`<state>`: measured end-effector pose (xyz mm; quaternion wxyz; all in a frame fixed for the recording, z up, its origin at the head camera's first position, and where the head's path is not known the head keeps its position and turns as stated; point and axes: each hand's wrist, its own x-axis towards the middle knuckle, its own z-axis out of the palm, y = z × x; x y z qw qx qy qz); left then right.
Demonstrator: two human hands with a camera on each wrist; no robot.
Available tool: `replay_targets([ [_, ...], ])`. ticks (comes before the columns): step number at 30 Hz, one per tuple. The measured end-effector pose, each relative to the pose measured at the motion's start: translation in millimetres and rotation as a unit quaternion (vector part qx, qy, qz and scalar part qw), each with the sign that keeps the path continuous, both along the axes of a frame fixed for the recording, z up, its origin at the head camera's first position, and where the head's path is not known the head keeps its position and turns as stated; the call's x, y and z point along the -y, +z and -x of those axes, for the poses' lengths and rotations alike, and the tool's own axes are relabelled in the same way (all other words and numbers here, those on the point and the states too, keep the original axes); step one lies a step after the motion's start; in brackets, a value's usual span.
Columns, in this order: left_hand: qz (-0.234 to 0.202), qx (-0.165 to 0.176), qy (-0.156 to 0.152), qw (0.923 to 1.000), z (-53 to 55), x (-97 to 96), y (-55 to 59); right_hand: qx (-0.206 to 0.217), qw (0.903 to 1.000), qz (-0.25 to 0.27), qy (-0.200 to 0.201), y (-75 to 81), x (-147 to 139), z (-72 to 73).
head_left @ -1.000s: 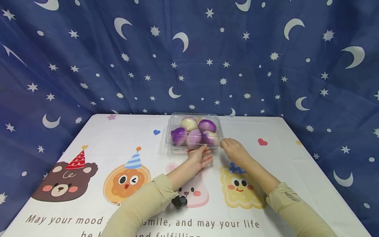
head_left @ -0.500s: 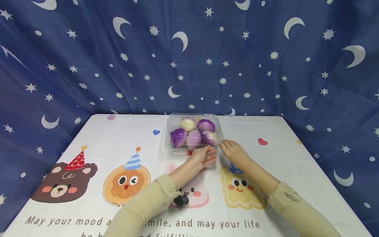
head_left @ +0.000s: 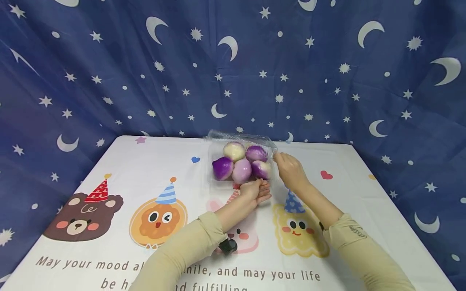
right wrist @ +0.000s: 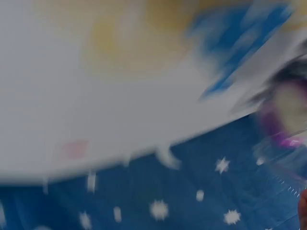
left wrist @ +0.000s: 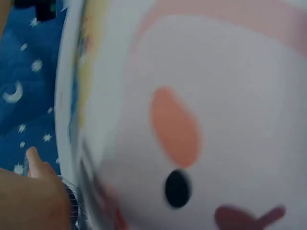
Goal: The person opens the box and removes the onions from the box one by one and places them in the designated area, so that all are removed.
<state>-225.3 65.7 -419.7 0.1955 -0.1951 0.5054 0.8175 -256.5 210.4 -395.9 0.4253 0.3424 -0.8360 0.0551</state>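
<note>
A clear plastic clamshell box stands at the back middle of the table, with several purple-and-white onions inside. Its see-through lid is partly raised at the front. My right hand pinches the lid's right front corner. At the front edge of the base rests my left hand, its visible fingers extended to the right. The left wrist view catches part of a hand beside the ridged plastic. In the right wrist view, a blurred onion shows inside the box, and only a fingertip at the right edge.
A white tablecloth printed with cartoon faces and lettering covers the table. Behind it hangs a blue curtain with moons and stars, close to the box's back. A small black device sits at the left wrist.
My right hand has moved up and away, lifting the front of the lid, which lay down over the onions before. My left hand has stayed at the front edge.
</note>
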Motion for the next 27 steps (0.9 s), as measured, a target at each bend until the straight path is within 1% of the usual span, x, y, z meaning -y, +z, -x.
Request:
replay_targets([
  [3,-0.017,-0.004,0.004,0.9998,1.7,3.3,1.7,0.008,0.9998,-0.014,-0.011,12.4,1,2.2],
  [6,-0.026,-0.001,-0.009,0.9996,2.2,7.6,1.6,0.025,0.9993,-0.024,-0.014,13.4,-1,-0.2],
  [9,-0.028,0.004,-0.021,0.9994,2.2,10.3,1.9,0.028,0.9993,-0.019,-0.018,13.0,-2,-2.6],
  [12,-0.029,0.006,-0.029,0.9991,1.7,11.5,2.3,0.034,0.9992,0.006,-0.019,15.1,-1,-4.3],
  [14,-0.029,0.007,-0.033,0.999,0.4,11.9,2.3,0.042,0.9984,0.033,-0.017,17.2,-1,-5.5],
  [19,-0.026,0.01,-0.051,0.9983,-6.4,12.7,1.8,0.068,0.9925,0.099,-0.023,19.8,-3,-8.5],
  [23,-0.033,0.02,-0.065,0.9971,-11.6,15.4,3.2,0.082,0.9882,0.125,-0.03,20.3,-3,-8.9],
  [27,-0.041,0.03,-0.068,0.9964,-16.0,23.5,5.9,0.084,0.985,0.149,-0.023,21.5,-1,-7.2],
])
